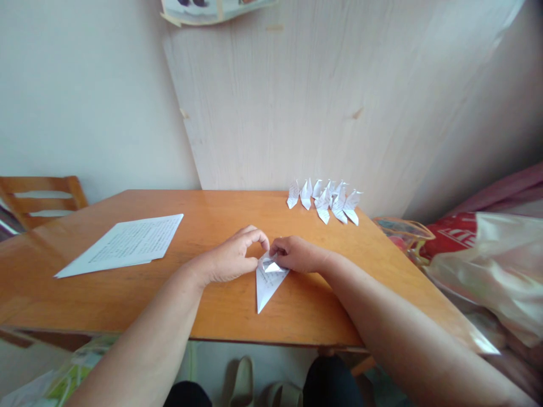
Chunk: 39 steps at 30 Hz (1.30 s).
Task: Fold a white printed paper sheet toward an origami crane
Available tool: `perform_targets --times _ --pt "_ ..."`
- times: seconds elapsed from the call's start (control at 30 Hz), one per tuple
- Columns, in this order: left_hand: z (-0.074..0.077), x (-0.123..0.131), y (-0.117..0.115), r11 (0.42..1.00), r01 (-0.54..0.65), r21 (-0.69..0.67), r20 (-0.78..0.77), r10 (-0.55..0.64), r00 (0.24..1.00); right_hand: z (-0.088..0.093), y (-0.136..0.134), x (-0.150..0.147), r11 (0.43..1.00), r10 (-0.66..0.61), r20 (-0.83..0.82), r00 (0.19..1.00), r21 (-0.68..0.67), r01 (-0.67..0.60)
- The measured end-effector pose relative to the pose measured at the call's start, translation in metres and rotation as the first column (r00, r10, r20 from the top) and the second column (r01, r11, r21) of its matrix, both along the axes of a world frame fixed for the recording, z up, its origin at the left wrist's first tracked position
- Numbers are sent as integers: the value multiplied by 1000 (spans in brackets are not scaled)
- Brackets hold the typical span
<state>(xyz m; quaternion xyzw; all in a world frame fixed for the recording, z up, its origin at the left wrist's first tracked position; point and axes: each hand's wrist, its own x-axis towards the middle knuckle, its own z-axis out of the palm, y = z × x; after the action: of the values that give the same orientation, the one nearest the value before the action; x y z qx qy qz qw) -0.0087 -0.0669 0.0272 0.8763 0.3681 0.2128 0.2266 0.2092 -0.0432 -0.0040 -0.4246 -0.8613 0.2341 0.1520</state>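
Note:
A partly folded sheet of printed white paper (268,285) lies on the wooden table near its front edge, its long point toward me. My left hand (231,257) is at the paper's upper left, thumb and forefinger curved, the thumb tip touching the paper's edge. On the upper right, my right hand (299,254) has its fingers pressed together on the raised flap of the paper. The fingertips of the right hand partly cover the top of the fold.
Several folded paper figures (324,204) stand at the table's (220,212) back right. A stack of printed sheets (131,240) lies on the left. Beyond the right edge are bags (487,265); a wooden chair (42,198) stands at the far left.

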Motion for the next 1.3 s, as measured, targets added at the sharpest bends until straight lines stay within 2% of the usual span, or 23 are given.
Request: perform_targets --times 0.17,0.3,0.47,0.63,0.77,1.07,1.3 --pt "24 6 -19 994 112 -4 -112 -111 987 -1 1 0 1000 17 19 1000 6 -17" --pt "28 10 -23 992 123 31 -201 -114 973 -1 2 -1 1000 5 24 1000 12 -6" --pt "22 14 -28 992 117 51 -209 -104 972 0 2 -1 1000 2 31 1000 7 -2" --pt "16 13 -37 993 48 103 -143 -33 989 1 2 -2 1000 -3 23 1000 -7 3" --pt "10 7 -44 990 11 140 -156 11 988 0 3 -1 1000 -4 28 1000 -14 5" --pt "-10 1 -57 984 -17 177 -159 45 986 4 1 0 999 -21 51 998 -28 23" --pt "-22 -1 -70 970 -43 237 -152 81 985 0 2 0 998 -33 13 999 -45 34"
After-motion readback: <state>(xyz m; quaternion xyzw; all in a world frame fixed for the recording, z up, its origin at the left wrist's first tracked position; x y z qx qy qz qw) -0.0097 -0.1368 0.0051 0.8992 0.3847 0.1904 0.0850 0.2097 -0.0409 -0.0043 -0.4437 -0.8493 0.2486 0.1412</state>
